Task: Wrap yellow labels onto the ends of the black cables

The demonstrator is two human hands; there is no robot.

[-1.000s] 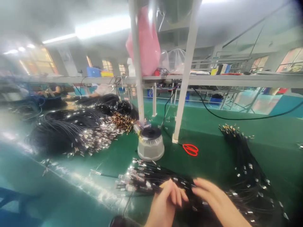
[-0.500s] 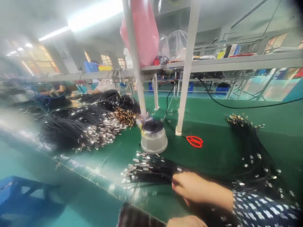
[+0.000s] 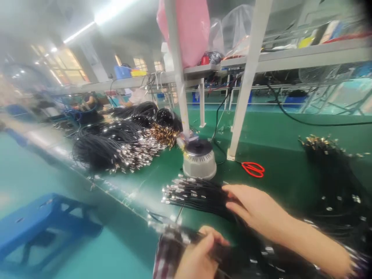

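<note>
At the frame's centre a cable bundle (image 3: 194, 192) lies on the workbench (image 3: 279, 155), its connector ends pointing left. The right hand (image 3: 255, 209) rests on its right part. Directly behind the bundle stands a round machine (image 3: 199, 159), with a post (image 3: 178, 77) rising just behind it. Scissors (image 3: 253, 169) lie right of the machine, near the foot of a second post (image 3: 247, 85). Large cable heaps (image 3: 122, 145) fill the bench at middle left. At bottom centre the left hand (image 3: 197, 257) grips another bundle. A stool (image 3: 46, 224) stands at lower left, below the bench edge.
</note>
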